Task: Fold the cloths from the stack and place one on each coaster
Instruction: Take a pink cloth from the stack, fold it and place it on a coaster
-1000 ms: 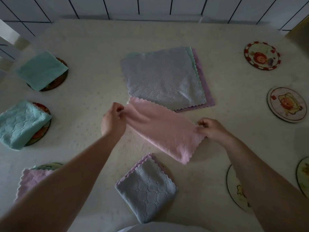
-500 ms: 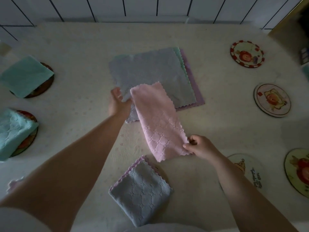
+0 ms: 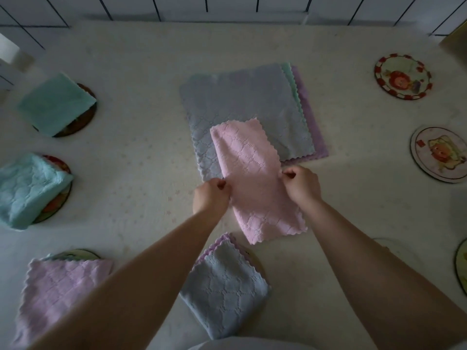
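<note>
A pink cloth [image 3: 255, 178], folded into a long strip, lies in the middle of the table, its far end over the stack of flat cloths [image 3: 242, 104]. My left hand [image 3: 211, 198] pinches its left long edge and my right hand [image 3: 300, 185] pinches the right edge, both about halfway along. Folded cloths cover coasters at the left: a green cloth [image 3: 55, 103], a light blue cloth [image 3: 27, 190], a lilac cloth [image 3: 58, 296]. A grey-blue folded cloth [image 3: 225, 291] lies near me. Bare coasters sit at the right: a red-rimmed coaster [image 3: 403, 77] and a pale coaster [image 3: 439, 154].
The table [image 3: 141, 152] has a pale patterned cover and meets a tiled wall [image 3: 227, 6] at the back. Part of another bare coaster [image 3: 462, 266] shows at the right edge. My forearms cross the near part of the table.
The pink cloth has turned from lying across to pointing away from me. Both hands have shifted from its ends to the middle of its long edges.
</note>
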